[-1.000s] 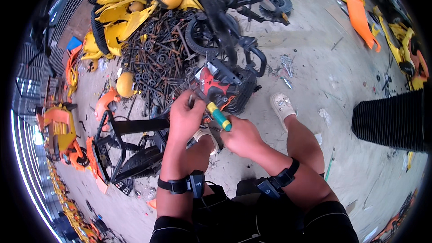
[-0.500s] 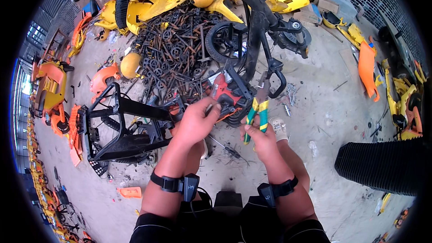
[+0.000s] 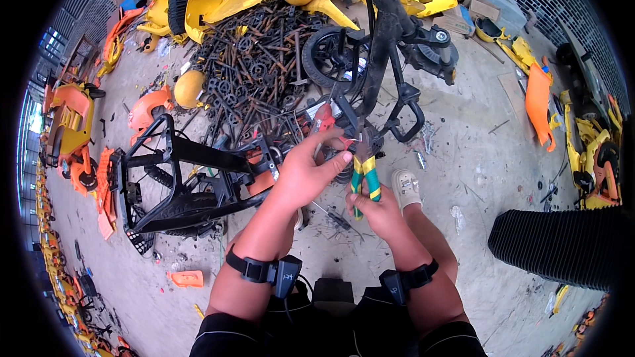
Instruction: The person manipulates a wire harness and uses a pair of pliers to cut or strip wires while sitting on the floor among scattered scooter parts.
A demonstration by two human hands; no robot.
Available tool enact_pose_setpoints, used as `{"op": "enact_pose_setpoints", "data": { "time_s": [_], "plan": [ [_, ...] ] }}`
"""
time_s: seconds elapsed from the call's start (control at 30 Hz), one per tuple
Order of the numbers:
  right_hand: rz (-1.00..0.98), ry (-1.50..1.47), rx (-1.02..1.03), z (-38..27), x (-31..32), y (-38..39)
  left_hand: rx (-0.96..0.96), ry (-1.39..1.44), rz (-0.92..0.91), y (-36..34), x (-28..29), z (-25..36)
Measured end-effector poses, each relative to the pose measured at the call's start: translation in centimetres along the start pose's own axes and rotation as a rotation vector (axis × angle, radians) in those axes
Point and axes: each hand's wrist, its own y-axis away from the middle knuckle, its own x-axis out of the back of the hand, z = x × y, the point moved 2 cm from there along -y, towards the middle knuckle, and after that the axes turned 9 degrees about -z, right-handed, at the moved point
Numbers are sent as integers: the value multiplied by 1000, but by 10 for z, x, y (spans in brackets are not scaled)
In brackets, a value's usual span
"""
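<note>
My right hand [image 3: 378, 211] grips a pair of pliers [image 3: 367, 175] with green and yellow handles, jaws pointing away from me. Close to the jaws, my left hand [image 3: 311, 168] curls its thumb and fingers around something too small to make out; a thin pale bit shows at the fingertips. Just beyond stands a black scooter frame [image 3: 380, 46] with a wheel [image 3: 331, 59] behind it. A red power tool [image 3: 323, 119] lies partly hidden behind my left hand.
Left of my hands lies another black frame [image 3: 173, 165]. A heap of rusty metal parts [image 3: 254, 79] is ahead, with yellow panels [image 3: 225, 10] behind. At right are a black ribbed object [image 3: 555, 248] and an orange panel [image 3: 539, 102]. My shoe [image 3: 407, 187] is beside the pliers.
The pliers have moved down and to the left, toward my left hand. My left hand has shifted forward and right, its fingers reaching to the jaws.
</note>
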Motion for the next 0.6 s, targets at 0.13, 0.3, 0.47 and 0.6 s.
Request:
{"op": "enact_pose_setpoints", "data": {
  "time_s": [0.13,0.3,0.47,0.6],
  "plan": [
    [1,81,-57,3,-1,0,-8,-23,26,-2,0,0],
    [-29,62,-75,8,-2,-2,-9,-48,83,0,-2,1],
    [16,148,-83,7,-2,-2,-53,-135,123,1,-2,4],
    [73,269,-102,11,0,-4,-93,-175,141,2,-2,0]
  ]
}}
